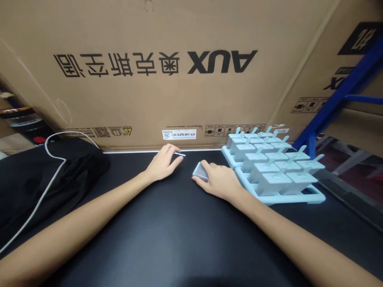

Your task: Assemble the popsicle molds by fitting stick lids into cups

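At the middle of the black table, my right hand [221, 181] is wrapped round a single grey popsicle mold cup [201, 172], tipped on its side with its pale blue rim facing left. My left hand [163, 162] is curled to the left of it, near the carton's base. A light blue popsicle mold stick [180, 154] pokes out from under its fingers; the rest of that piece is hidden by the hand. To the right stand several popsicle molds [273, 183] with stick lids, upright in two light blue racks [287, 198].
A large AUX cardboard carton [155, 103] walls off the back of the table. Black cloth [77, 167] with a white cable [55, 175] across it lies at left, beside a dark bottle [25, 123]. A blue metal frame [335, 95] rises at right.
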Available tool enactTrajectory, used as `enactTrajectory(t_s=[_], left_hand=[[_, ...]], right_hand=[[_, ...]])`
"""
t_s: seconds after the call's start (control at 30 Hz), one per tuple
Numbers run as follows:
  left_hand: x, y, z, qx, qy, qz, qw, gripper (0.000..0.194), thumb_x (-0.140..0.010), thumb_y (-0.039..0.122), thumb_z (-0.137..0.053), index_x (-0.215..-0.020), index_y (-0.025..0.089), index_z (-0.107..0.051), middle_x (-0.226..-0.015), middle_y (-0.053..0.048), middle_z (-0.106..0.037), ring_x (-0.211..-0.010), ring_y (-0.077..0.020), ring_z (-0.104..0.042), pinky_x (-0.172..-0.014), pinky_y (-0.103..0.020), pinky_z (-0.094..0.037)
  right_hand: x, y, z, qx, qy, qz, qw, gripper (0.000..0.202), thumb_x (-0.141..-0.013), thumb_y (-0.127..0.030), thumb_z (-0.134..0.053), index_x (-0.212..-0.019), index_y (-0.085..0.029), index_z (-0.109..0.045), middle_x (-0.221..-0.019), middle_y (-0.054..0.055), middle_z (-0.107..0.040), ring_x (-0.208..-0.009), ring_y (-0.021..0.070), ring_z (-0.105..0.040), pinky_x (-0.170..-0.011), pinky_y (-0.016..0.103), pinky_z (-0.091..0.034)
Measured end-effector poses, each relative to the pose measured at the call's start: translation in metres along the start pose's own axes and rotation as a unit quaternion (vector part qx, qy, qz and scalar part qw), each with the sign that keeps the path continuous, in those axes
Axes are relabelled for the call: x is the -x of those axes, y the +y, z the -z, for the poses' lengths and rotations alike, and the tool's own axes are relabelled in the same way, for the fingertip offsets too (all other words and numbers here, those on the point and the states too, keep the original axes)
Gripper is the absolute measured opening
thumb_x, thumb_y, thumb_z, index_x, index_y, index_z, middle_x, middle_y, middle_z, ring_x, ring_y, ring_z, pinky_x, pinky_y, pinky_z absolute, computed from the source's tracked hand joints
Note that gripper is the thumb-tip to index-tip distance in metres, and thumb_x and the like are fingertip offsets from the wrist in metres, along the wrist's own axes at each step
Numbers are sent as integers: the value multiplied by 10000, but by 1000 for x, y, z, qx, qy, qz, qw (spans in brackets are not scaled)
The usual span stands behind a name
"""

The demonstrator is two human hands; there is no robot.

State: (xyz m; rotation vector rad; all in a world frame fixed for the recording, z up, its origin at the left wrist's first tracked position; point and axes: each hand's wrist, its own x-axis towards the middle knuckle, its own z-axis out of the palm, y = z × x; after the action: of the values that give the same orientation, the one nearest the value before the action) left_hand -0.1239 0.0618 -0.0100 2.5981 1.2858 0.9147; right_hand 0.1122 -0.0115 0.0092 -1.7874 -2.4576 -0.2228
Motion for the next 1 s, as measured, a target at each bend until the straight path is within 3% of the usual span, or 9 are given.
enactTrajectory(t_s=[0.17, 0.3, 0.4, 0.53, 0.63, 0.73, 1.0], left_hand=[[3, 22, 4, 48, -125, -169, 977, 411, -994, 492, -488, -1305, 227, -528, -1286, -100, -551, -1160, -234, -567, -1026, -396, -471], [2, 21, 3, 39, -142, -186, 971, 332, -1003, 457, -484, -1234, 247, -595, -1316, -85, -548, -1189, -225, -556, -1028, -373, -467], [1, 17, 0, 20, -141, -173, 974, 261, -1017, 385, -448, -1068, 225, -647, -1207, -68, -610, -1131, -215, -580, -996, -359, -469], [-1, 11, -5, -25, -101, -99, 990, 192, -978, 315, -466, -942, 207, -621, -1042, -58, -642, -1023, -224, -592, -929, -380, -482], [-3, 7, -7, -47, -73, -37, 996, 105, -904, 250, -504, -950, 205, -586, -968, -50, -649, -947, -236, -580, -878, -404, -482], [-5, 3, -8, -51, -67, -5, 996, 166, -835, 193, -506, -980, 207, -585, -911, -39, -655, -902, -240, -568, -852, -411, -477], [-6, -1, -11, -91, -16, 36, 995, 142, -862, 230, -514, -929, 210, -637, -1120, -74, -623, -1054, -268, -555, -949, -444, -480]], right_hand=[[-3, 0, -4, -4, -7, -1, 1000, 694, -934, -733, -328, -1401, -233, -448, -1045, 132, -698, -863, 287, -697, -673, 308, -444], [-2, 0, -6, -11, -1, -10, 1000, 776, -926, -748, -323, -1490, -215, -350, -1085, 142, -687, -884, 309, -695, -683, 337, -462], [0, 0, -6, -35, 1, -17, 999, 716, -930, -696, -396, -1404, -158, -416, -1104, 151, -673, -910, 303, -685, -691, 337, -468], [3, 4, -6, -84, 27, 15, 996, 520, -957, -541, -446, -1305, -155, -473, -1167, 146, -622, -1030, 282, -632, -772, 347, -478], [2, 7, -10, -109, 61, 55, 991, 523, -941, -444, -480, -1357, -128, -457, -1208, 155, -578, -1114, 287, -561, -881, 392, -464], [0, 9, -13, -123, 72, 83, 986, 572, -916, -379, -500, -1414, -105, -437, -1220, 159, -561, -1111, 289, -529, -928, 432, -438], [1, 8, -11, -173, 77, 136, 972, 553, -886, -254, -493, -1416, -105, -447, -1257, 143, -588, -1135, 274, -510, -980, 439, -409]])
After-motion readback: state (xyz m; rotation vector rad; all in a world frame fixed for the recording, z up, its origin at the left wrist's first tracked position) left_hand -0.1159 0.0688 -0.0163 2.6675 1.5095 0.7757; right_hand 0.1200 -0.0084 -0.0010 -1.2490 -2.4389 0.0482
